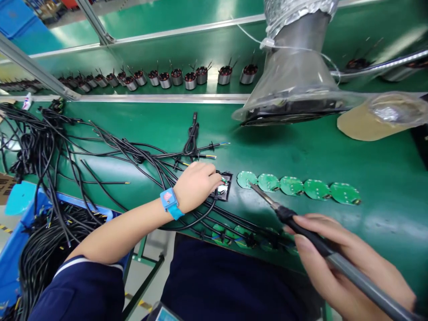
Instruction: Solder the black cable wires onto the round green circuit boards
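The person's left hand (198,186) reaches over a bunch of black cords (147,156) to a small black holder (230,189) on the green bench (284,151). A green and silver piece (222,189) sits inside the holder, whose low edges look right for stopping it from sliding about. The left fingers are bent and close together, right at that piece, but they hide the spot, so I cannot tell if they pinch something or just press down. The right hand (347,258) holds a soldering iron (309,236) like a fat pencil, with the thumb and fingers pressed round its dark handle. Held that way, the skin is well back from the metal tip (265,196), which points at the first board in a row of five round green boards (291,186). The row runs off to the right of the holder, side by side, so each board is easy to see and reach. The cords come in from the left and some pass under the left arm, so their long parts lie mostly away from the row. A big clear hood (290,89) hangs just past the boards with its wide mouth down, maybe to suck up smoke.
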`<move>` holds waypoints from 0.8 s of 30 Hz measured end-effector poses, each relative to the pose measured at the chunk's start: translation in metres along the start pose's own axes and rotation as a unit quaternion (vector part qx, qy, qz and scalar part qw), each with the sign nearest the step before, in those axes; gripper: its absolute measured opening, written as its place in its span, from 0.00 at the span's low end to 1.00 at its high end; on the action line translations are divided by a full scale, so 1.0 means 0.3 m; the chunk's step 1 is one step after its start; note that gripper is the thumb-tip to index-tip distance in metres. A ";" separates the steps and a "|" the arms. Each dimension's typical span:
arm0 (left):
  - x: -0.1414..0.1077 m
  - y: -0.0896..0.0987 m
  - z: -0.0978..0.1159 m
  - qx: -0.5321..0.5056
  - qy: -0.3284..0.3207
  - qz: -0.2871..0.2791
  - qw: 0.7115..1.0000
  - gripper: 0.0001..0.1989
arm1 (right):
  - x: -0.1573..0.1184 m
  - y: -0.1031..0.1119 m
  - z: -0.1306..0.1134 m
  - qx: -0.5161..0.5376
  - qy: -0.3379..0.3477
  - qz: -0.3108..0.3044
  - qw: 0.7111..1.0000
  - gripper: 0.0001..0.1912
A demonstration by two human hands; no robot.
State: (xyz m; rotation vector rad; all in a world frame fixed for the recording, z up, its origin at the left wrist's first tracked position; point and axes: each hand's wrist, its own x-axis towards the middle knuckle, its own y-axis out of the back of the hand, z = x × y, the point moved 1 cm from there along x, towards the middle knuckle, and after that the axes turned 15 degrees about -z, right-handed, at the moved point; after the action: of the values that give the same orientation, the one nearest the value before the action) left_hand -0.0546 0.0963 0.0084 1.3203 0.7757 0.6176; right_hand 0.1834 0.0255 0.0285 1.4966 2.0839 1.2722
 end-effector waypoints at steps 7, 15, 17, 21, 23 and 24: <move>0.003 -0.005 0.011 -0.043 0.008 -0.043 0.998 0.12 | 0.058 -0.050 -0.057 -0.016 0.055 -0.035 0.998 0.07; 0.027 0.031 0.033 -0.121 0.065 -0.098 0.986 0.14 | 0.102 -0.085 -0.096 -0.105 0.072 -0.068 0.990 0.11; 0.029 0.028 0.041 -0.127 0.078 -0.089 0.985 0.14 | 0.113 -0.086 -0.106 -0.104 0.077 -0.077 0.989 0.11; 0.029 0.019 0.057 -0.117 0.082 -0.061 0.988 0.13 | 0.139 -0.083 -0.125 -0.094 0.080 -0.088 0.988 0.11; 0.025 0.015 0.062 -0.114 0.074 -0.049 0.990 0.12 | 0.151 -0.084 -0.134 -0.094 0.086 -0.089 0.988 0.11; 0.023 0.013 0.064 -0.113 0.070 -0.044 0.990 0.12 | 0.156 -0.085 -0.137 -0.096 0.090 -0.091 0.987 0.10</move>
State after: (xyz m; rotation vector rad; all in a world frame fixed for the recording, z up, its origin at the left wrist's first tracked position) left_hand -0.0351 0.0907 0.0125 1.0383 0.8460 0.7110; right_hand 0.1206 0.0439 0.0444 1.1207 2.0799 1.5358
